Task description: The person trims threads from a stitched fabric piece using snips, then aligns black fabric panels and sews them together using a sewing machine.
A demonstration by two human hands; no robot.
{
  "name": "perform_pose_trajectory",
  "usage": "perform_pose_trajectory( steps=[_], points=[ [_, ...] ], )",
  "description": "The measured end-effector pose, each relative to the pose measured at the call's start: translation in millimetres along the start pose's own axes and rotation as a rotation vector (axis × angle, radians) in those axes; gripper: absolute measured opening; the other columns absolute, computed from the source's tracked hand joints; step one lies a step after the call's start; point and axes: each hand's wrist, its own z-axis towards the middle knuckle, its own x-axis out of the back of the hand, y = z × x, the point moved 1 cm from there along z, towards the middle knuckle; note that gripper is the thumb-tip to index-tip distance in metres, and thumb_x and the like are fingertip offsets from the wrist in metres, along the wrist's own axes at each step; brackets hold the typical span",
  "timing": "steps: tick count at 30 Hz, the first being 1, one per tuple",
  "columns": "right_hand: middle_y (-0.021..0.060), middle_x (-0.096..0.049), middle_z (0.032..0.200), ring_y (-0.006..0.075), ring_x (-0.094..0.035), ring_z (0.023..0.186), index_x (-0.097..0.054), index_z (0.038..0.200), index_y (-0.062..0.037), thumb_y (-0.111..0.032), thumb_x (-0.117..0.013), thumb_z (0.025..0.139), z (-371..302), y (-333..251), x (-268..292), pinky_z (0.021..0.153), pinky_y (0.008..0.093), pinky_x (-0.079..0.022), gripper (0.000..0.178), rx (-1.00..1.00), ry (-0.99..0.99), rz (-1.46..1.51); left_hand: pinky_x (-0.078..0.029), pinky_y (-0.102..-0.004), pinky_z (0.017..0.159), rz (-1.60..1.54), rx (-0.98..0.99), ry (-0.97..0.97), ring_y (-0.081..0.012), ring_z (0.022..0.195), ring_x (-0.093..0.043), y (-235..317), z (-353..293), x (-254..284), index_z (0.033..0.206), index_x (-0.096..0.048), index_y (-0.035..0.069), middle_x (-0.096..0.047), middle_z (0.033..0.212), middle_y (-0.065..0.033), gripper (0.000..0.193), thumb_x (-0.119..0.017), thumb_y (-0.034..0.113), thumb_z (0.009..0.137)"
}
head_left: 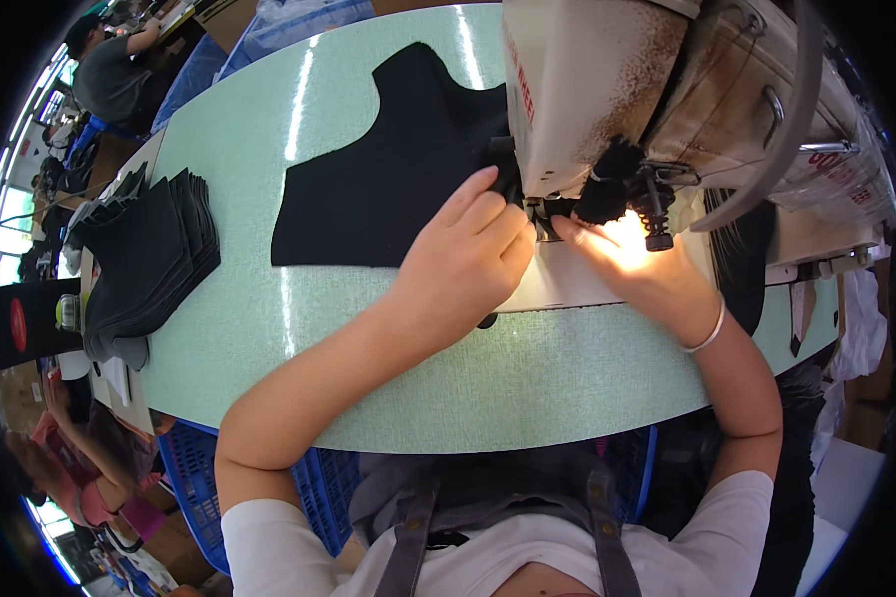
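A flat black fabric piece (368, 189) with curved cut-outs lies on the pale green table, its right side running to the sewing machine (592, 95). My left hand (473, 249) is closed at that edge, fingers curled together on the fabric just left of the needle area. My right hand (642, 269), with a light bangle (707, 328) at the wrist, is on the machine bed under the lamp glare. Its thumb stretches toward the presser foot (546, 221) and a dark bit of fabric there. The machine head and the glare hide its other fingers.
A stack of black cut pieces (159, 249) lies at the table's left edge. More black pieces (742, 244) hang right of the machine. Blue crates (191, 478) stand below the front edge. Two people (119, 75) (80, 458) sit off to the left.
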Motion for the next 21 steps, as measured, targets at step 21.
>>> perform_pose_trajectory(
  steps=[21],
  points=[
    [0.0008,-0.058,0.080,0.0153,-0.059,0.068,-0.065,0.109,-0.0084,-0.012,-0.062,0.077,2,-7,-1,0.061,0.0345,-0.046,0.033,0.036,-0.042,-0.006,-0.043,-0.0373,0.084,0.044,0.055,-0.104,-0.0219,0.089,-0.052,10,-3,1,0.100,-0.067,-0.001,-0.058,0.093,-0.0061,0.029,-0.063,0.006,0.072]
  ],
)
